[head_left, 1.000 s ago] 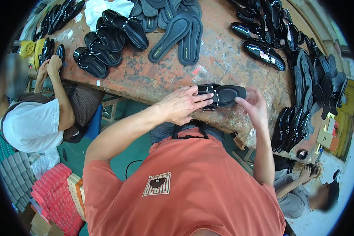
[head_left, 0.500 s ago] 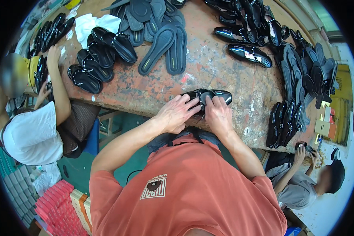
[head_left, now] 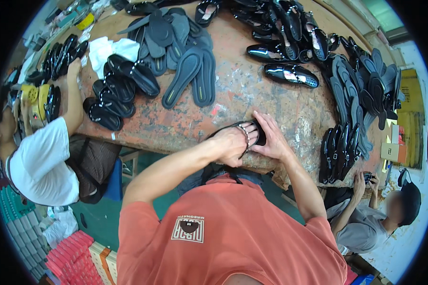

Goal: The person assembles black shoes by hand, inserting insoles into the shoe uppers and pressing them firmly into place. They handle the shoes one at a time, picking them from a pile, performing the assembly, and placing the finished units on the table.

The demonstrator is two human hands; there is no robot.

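Observation:
At the near edge of the bench lies a glossy black shoe [head_left: 260, 135] with a studded strap [head_left: 247, 137]. My left hand [head_left: 230, 143] reaches into it with the fingers under the strap, the fingertips hidden inside and the thumb low on the near side. Around the toe end, my right hand [head_left: 273, 137] closes with its thumb near and its straight fingers on the far side. Much of the shoe is covered by both hands.
Grey insoles [head_left: 183, 78] are heaped ahead. Black shoes [head_left: 121, 85] stand left of them, more shoes [head_left: 290, 73] farther right. Another insole pile [head_left: 349, 90] and upright shoes [head_left: 340, 149] are on the right. One co-worker [head_left: 43, 161] sits left, another [head_left: 366, 228] right.
My left hand has moved from gripping the shoe's outside to inside it, under the strap. My right hand has shifted from the strap to the toe end.

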